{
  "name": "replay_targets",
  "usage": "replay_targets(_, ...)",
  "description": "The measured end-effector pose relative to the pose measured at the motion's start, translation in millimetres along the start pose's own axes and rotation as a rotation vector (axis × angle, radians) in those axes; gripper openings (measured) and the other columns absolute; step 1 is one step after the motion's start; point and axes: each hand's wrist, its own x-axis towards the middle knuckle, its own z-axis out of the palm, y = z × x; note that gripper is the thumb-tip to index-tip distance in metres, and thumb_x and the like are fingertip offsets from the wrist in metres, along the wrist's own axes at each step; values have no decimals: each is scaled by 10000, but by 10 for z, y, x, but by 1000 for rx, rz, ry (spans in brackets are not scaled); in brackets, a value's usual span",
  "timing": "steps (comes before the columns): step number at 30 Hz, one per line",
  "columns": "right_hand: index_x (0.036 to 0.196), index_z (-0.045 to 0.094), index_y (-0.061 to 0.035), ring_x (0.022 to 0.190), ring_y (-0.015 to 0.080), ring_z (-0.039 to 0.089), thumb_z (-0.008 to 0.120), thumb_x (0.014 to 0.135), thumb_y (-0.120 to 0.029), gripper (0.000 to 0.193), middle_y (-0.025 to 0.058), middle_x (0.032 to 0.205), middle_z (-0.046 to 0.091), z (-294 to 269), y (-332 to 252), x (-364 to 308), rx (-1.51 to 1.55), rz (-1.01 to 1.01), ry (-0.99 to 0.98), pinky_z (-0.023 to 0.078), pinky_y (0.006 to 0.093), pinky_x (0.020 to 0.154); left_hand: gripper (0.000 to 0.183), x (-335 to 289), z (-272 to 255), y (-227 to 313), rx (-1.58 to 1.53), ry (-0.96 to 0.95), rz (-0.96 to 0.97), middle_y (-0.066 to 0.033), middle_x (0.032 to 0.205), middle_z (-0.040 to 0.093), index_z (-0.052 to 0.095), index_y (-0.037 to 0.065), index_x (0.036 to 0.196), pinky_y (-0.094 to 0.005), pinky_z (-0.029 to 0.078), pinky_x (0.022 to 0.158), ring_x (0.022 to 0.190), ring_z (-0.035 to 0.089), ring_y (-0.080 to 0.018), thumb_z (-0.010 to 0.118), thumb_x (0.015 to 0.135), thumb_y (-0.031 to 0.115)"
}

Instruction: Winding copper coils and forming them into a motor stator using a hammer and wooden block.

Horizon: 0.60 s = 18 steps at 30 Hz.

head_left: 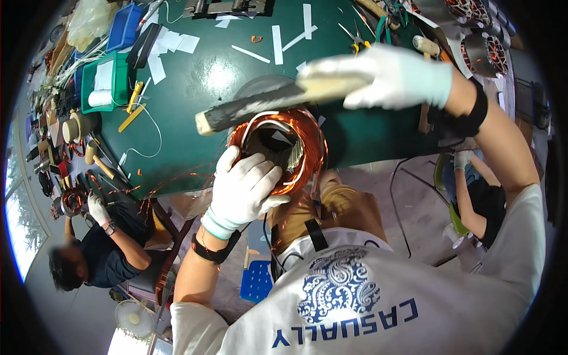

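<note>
A motor stator (312, 145) with a thick ring of copper windings and white ties stands at the near edge of the green table. My gloved left hand (245, 186) rests on the left near side of the ring, fingers curled over the windings toward the bore. In my gloved right hand (393, 77), somewhat blurred, is a wooden stick (251, 107) with a black-covered middle and a pale bare tip. It lies level across the far side of the stator; whether it touches the windings I cannot tell.
White paper strips (277, 44) lie scattered over the green table (195, 106). A green bin (106, 83) and yellow-handled tools (131, 118) are at left. Pliers (357, 41) and a mallet (426, 46) lie far right. Co-workers sit at left (112, 248) and right (473, 195).
</note>
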Motion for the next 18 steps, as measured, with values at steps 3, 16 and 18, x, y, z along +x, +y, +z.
replay_targets(3, 1539, 463, -70, 818, 197, 672, 689, 960, -224, 640, 102, 1191, 726, 4, 703, -319, -20, -25, 730, 557, 357, 820, 487, 80, 81, 57, -25, 40, -14, -33, 1038, 689, 710, 116, 1088, -530, 393, 1050, 1027, 656, -231, 702, 841, 534)
replay_targets(16, 1629, 311, -180, 636, 95, 573, 659, 972, -107, 747, 67, 1048, 692, 1495, 409, -664, 768, 171, 808, 515, 224, 606, 421, 268, 379, 666, 86, 128, -375, -42, 1123, 673, 655, 111, 1174, -579, 224, 1167, 1125, 605, -246, 660, 953, 469)
replay_targets(18, 1629, 324, -211, 568, 77, 480, 667, 961, -85, 762, 63, 1046, 684, 1596, 66, -679, 347, 73, 609, 471, 216, 558, 486, 385, 275, 759, 46, 56, -425, -99, 1177, 664, 614, 60, 1264, -560, 300, 1138, 1154, 604, -285, 735, 906, 365)
